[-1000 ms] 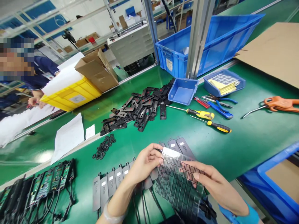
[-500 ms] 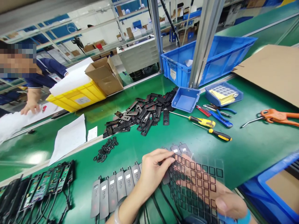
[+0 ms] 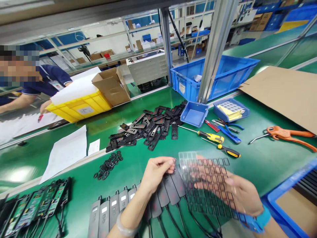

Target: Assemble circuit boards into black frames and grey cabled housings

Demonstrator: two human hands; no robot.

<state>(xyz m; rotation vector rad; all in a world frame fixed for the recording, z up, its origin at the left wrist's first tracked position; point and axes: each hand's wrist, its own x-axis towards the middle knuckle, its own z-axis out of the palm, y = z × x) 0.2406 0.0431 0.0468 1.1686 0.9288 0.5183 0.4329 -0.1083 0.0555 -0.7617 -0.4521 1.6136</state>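
Note:
My right hand (image 3: 235, 193) holds a clear sticker sheet (image 3: 208, 181) printed with several small black squares, flat on its palm above the green table. My left hand (image 3: 157, 172) pinches at the sheet's left edge with thumb and forefinger. Whether a sticker sits between those fingertips is too small to tell. Below both hands lies a row of dark grey remote-like covers (image 3: 138, 201) with cables, side by side at the table's near edge.
A pile of black plastic brackets (image 3: 148, 127), small black rings (image 3: 107, 165), two screwdrivers (image 3: 215, 142), pliers, two small blue trays (image 3: 194, 114), orange cutters (image 3: 287, 134), cardboard, a blue crate (image 3: 223, 74). Circuit boards (image 3: 37, 201) lie at left. A co-worker's hand (image 3: 44, 107) rests by a yellow bin.
My right hand has lifted the sheet and laid it flatter. My left hand now pinches at its edge. The view has tilted up.

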